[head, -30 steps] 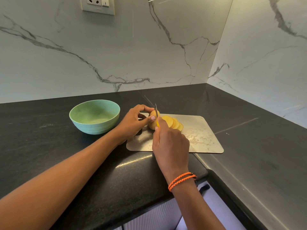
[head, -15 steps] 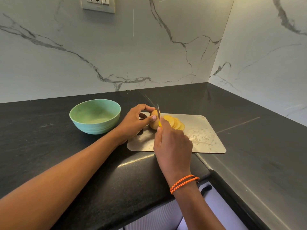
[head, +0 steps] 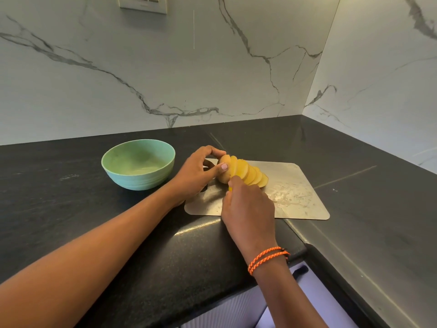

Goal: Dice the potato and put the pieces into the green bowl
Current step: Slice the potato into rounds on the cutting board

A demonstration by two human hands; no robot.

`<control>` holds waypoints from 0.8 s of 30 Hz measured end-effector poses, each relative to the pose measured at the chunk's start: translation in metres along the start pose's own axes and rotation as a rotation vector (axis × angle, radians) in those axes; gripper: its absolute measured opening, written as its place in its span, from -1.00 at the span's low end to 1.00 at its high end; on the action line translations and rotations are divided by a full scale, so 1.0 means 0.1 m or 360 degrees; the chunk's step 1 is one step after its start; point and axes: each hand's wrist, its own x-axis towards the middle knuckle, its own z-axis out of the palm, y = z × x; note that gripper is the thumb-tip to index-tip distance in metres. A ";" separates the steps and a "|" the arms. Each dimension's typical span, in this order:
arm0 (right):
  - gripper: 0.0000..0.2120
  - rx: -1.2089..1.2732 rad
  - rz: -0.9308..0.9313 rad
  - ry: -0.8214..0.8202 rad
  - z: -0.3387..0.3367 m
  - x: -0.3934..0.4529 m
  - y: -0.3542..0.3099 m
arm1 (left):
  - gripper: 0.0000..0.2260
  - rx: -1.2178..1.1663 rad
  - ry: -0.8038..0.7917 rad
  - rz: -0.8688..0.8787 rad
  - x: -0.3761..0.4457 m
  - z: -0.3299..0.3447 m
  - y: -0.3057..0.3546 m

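On the metal cutting board point(head: 293, 200), the potato point(head: 224, 170) sat at the board's 10 o'clock corner, slices point(head: 250, 174) fanned toward 3 o'clock. Left hand point(head: 196, 176) pinched the uncut end between thumb and fingertips. Right hand point(head: 248, 207) was curled round a yellow handle; blade hidden. Green bowl point(head: 139, 164) stood at 9 o'clock, holding no pieces. Risk: the stub was short, so a cut could nick the thumb; the smooth board might skid on the polished black table point(head: 71, 209). White veined marble walls met at a corner at 1 o'clock.
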 end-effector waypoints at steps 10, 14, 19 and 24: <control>-0.76 0.0064 -0.0017 -0.0027 -0.11 -0.17 0.01 | -0.78 0.0124 0.0083 0.0013 0.00 0.07 0.02; -0.71 0.0104 -0.0004 -0.0065 -0.16 -0.31 0.06 | -0.76 0.0140 0.0139 -0.0079 0.03 0.07 0.03; -0.66 0.0217 0.0088 0.0158 -0.19 -0.38 0.08 | -0.79 0.0069 0.0049 -0.0028 -0.01 0.06 0.04; -0.77 0.0190 0.0015 0.0340 -0.10 -0.07 -0.01 | -0.76 -0.0100 0.0022 -0.0050 -0.04 0.02 0.07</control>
